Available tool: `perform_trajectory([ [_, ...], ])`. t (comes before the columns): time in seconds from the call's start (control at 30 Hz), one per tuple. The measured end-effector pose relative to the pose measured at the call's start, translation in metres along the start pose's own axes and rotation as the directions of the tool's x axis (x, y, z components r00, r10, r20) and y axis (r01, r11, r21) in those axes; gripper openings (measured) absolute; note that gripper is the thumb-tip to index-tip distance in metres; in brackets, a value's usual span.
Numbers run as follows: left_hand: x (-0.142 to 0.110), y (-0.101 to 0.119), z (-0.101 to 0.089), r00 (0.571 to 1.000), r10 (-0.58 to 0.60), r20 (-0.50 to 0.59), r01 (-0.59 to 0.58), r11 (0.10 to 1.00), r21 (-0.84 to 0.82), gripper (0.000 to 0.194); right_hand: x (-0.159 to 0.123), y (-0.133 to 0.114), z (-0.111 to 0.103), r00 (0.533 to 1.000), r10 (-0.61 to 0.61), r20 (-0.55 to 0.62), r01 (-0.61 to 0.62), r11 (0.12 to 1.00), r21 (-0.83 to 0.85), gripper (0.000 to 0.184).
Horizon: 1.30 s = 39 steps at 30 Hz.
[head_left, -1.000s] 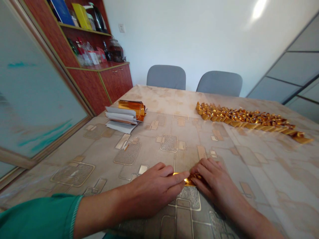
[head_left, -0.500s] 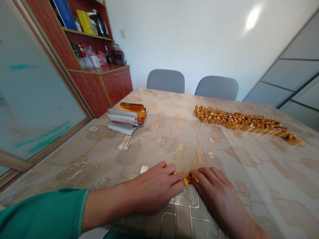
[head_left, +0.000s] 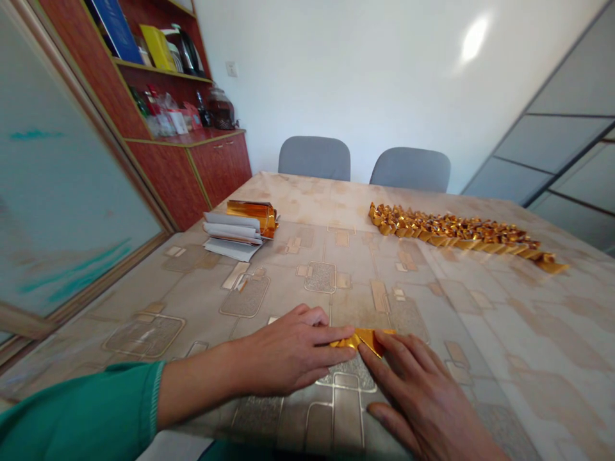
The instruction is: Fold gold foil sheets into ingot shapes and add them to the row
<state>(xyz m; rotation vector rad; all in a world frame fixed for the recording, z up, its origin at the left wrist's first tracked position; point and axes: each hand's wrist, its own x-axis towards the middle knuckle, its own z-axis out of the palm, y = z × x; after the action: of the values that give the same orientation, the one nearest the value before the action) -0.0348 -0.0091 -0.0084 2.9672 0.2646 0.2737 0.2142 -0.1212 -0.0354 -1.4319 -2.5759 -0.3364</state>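
A small strip of gold foil paper (head_left: 369, 339) lies on the table between my two hands, with a slanted fold in its right part. My left hand (head_left: 293, 349) holds its left end down, the index and middle fingers reaching over it and the fingertips on the foil. From the right, the fingertips of my right hand (head_left: 413, 378) rest on the other end. That hand's fingers are stretched out and its thumb is spread away from the paper, over the tablecloth. My palms hide part of the tablecloth under them.
A stack of gold and white foil sheets (head_left: 240, 227) lies at the left back of the table (head_left: 307, 192). At the right back sits a long row of folded gold foil pieces (head_left: 456, 230). Two grey chairs (head_left: 314, 157) stand behind, and a red cabinet (head_left: 221, 160) is at the left.
My right hand has opened out, its thumb now apart from the fingers. More of the gold foil shows, lying flatter with a slanted fold. The view has shifted slightly.
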Motion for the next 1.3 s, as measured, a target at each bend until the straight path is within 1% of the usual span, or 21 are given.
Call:
perform_trajectory([
  [0.2,-0.010,0.002,0.002,0.999,-0.042,0.009,0.043,0.995,-0.085,0.045,0.002,-0.002,-0.003,0.997,0.058,0.050,-0.062,0.995,0.078,0.056],
  [0.33,-0.015,0.006,0.007,0.996,-0.074,-0.043,0.069,0.993,-0.099,0.042,0.001,-0.002,-0.003,0.995,0.073,0.065,-0.079,0.993,0.085,0.055],
  [0.47,-0.015,0.010,0.011,0.992,-0.096,-0.088,0.092,0.995,-0.043,0.034,0.002,-0.004,-0.004,0.995,0.075,0.058,-0.081,0.991,0.103,0.055],
  [0.57,-0.008,0.011,0.011,0.991,-0.090,-0.098,0.093,0.995,0.026,0.021,0.004,-0.005,-0.005,0.996,0.072,0.046,-0.077,0.990,0.117,0.055],
  [0.7,0.003,0.010,0.009,0.994,-0.071,-0.079,0.080,0.990,0.116,0.013,0.006,-0.005,-0.004,0.997,0.071,0.015,-0.072,0.992,0.104,0.056],
  [0.83,0.007,0.010,0.007,0.997,-0.059,-0.051,0.066,0.986,0.156,0.008,0.006,-0.003,-0.006,0.998,0.066,0.009,-0.067,0.990,0.125,0.055],
  [0.9,0.006,0.010,0.007,0.997,-0.061,-0.049,0.068,0.987,0.147,0.008,0.007,-0.001,-0.006,0.998,0.066,0.001,-0.065,0.988,0.142,0.059],
  [0.97,0.006,0.010,0.008,0.996,-0.075,-0.056,0.082,0.989,0.120,0.017,0.009,-0.001,-0.006,0.997,0.081,-0.007,-0.078,0.985,0.156,0.060],
  [1.03,0.005,0.009,0.009,0.994,-0.075,-0.081,0.083,0.992,0.097,0.029,0.013,-0.003,-0.003,0.992,0.122,-0.006,-0.120,0.979,0.164,0.056],
  [1.1,0.005,0.008,0.009,0.993,-0.062,-0.104,0.071,0.993,0.090,0.035,0.016,-0.006,0.000,0.987,0.163,-0.011,-0.159,0.975,0.157,0.052],
  [1.2,0.004,0.008,0.009,0.993,-0.063,-0.096,0.070,0.994,0.080,0.036,0.016,-0.005,0.004,0.982,0.187,-0.029,-0.181,0.975,0.132,0.048],
  [1.3,0.004,0.010,0.009,0.993,-0.084,-0.081,0.089,0.994,0.067,0.034,0.010,0.003,0.002,0.981,0.191,-0.029,-0.186,0.975,0.126,0.042],
])
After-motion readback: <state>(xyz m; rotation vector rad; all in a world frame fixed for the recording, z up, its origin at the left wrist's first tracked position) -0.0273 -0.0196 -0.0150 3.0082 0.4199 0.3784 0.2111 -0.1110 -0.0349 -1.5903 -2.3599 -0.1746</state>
